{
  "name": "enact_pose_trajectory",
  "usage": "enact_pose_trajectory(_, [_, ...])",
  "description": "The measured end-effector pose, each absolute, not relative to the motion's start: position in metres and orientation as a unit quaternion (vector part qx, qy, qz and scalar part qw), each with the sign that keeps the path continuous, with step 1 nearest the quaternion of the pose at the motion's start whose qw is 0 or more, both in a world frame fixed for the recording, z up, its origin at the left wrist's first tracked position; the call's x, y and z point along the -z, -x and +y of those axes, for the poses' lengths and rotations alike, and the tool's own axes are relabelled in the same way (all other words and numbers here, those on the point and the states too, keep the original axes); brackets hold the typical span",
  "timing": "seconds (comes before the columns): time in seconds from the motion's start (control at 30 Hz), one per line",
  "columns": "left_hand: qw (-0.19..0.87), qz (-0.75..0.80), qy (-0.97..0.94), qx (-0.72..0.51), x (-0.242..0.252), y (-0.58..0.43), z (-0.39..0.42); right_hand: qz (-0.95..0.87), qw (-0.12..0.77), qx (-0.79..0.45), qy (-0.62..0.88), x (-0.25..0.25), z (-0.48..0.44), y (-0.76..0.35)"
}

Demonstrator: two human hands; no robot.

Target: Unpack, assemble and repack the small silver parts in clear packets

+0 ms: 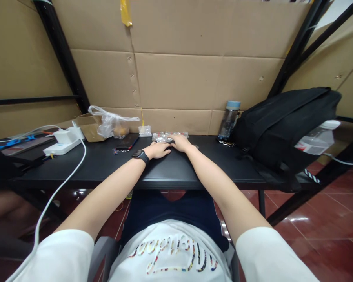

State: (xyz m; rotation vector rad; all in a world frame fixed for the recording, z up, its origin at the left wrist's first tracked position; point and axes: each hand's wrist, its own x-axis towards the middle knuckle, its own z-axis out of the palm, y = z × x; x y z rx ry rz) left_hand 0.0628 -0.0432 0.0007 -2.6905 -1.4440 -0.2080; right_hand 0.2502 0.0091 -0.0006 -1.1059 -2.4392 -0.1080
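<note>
Person seated at a black desk (pixel 217 166), both forearms reaching forward to its far side. Left hand (pixel 159 150), a dark watch (pixel 141 156) on its wrist, lies palm down on the desk, fingers extended toward the other hand; no object visible in its grasp. Right hand (pixel 180 142) rests over clear plastic packets (pixel 159 136), its fingers upon them; whether it pinches or merely presses, cannot tell. Hands close together, fingertips of the left near the right thumb. Packets lie at the desk's far edge, before the cardboard wall (pixel 176 80); contents too small to make out. Just left of them: a small clear packet (pixel 145 131), then a dark phone (pixel 129 141) and a knotted plastic bag (pixel 114 124). Well to the right: a blue-capped bottle (pixel 229 120) upright beside a black backpack (pixel 276 119).
</note>
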Motion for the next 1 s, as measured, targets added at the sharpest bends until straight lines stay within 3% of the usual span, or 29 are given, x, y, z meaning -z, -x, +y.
enact_pose_trajectory(0.2, [0.044,-0.470,0.873,0.127,-0.010,-0.048,-0.037,-0.896,0.177,0.116,0.390,0.003,0.005,-0.238])
enact_pose_trajectory(0.43, [0.105,-0.539,0.814,0.190,-0.008,-0.030,-0.031,-0.888,0.212,0.106,0.393,0.003,0.006,-0.242])
enact_pose_trajectory(1.0, [0.015,-0.602,0.770,0.212,-0.008,-0.034,-0.026,-0.840,0.346,-0.147,0.391,-0.001,0.000,-0.257])
